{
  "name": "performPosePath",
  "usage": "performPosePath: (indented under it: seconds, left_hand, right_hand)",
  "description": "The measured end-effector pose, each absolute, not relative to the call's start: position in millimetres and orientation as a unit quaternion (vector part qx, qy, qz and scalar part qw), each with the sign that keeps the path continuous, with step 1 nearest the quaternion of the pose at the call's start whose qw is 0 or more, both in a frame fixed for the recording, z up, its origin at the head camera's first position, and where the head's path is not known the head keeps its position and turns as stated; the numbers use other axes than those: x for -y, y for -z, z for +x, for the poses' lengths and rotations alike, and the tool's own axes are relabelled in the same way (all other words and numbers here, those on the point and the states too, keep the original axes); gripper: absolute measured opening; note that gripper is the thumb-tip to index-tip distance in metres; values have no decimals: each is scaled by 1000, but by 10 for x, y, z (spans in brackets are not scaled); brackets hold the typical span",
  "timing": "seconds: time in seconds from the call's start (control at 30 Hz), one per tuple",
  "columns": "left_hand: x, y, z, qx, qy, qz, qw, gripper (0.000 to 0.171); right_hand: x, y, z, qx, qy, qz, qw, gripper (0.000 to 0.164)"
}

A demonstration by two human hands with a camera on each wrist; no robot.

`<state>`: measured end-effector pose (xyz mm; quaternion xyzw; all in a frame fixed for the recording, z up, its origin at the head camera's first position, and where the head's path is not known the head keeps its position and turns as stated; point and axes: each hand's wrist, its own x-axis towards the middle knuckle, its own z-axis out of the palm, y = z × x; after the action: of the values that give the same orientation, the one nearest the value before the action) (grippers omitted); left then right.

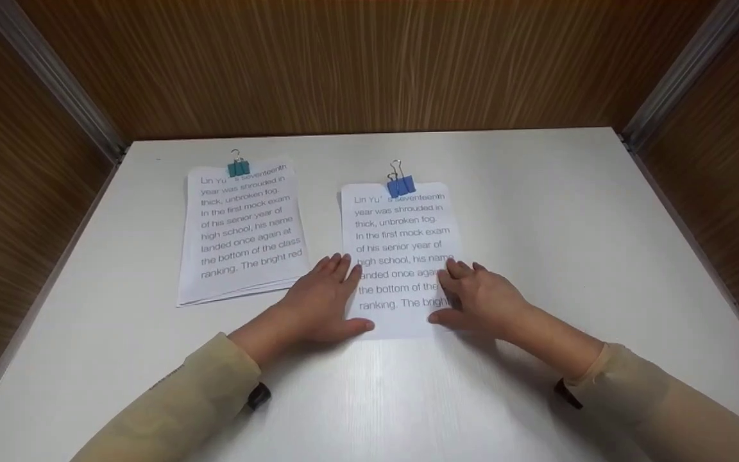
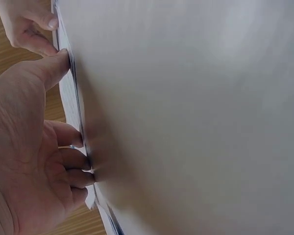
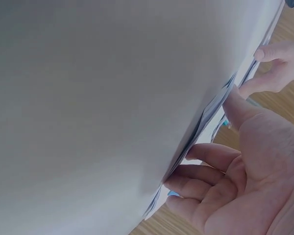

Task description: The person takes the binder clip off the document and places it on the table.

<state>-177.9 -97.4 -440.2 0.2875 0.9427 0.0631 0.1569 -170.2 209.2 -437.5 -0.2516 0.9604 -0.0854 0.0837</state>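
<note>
Paper stack (image 1: 400, 266), white, rectangular, printed: I see left hand (image 1: 323, 303) and right hand (image 1: 486, 299), both relaxed, seemingly steadying its edges.

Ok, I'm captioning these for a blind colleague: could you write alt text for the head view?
A person's left hand and right hand rest at opposite side edges of a printed paper stack with a blue binder clip at its top. On the white table to its left lies a similar stack with a green binder clip.
</note>
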Motion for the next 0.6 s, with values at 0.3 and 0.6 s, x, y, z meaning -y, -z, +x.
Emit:
performPosePath:
  seconds: [0.3, 0.6]
  left_hand:
    - [955, 4410, -1636, -941, -61, 295, 151, 103]
    - [956, 4417, -1525, -939, -63, 310, 136, 102]
  right_hand:
    - [-2116, 4406, -1542, -956, 78, -279, 41, 76]
    - [-2112, 4384, -1426, -962, 81, -251, 77, 79]
